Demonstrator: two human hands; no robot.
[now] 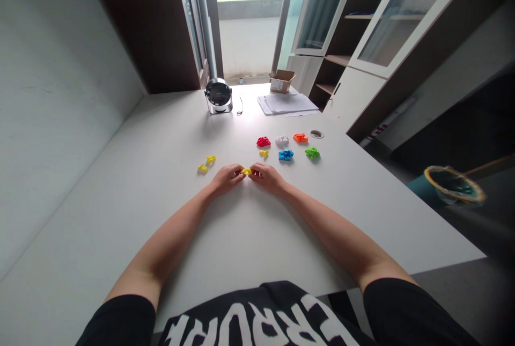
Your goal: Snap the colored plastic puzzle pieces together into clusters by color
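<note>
My left hand point(226, 177) and my right hand point(266, 177) meet at the middle of the white table point(161, 217), both pinching a small yellow plastic piece point(246, 171) between their fingertips. Two more yellow pieces point(205, 163) lie to the left of my left hand. Another yellow piece point(263, 153) lies just beyond my right hand. Further back sit a red piece point(263, 141), a white piece point(282, 140), an orange piece point(300, 138), a blue piece point(286, 155) and a green piece point(313, 153).
A small round fan point(218, 96) stands at the far side, with a stack of papers point(286, 103) and a small cardboard box point(282, 80) to its right. A cable hole point(316, 133) is near the orange piece. A waste bin point(453, 184) stands on the floor at right.
</note>
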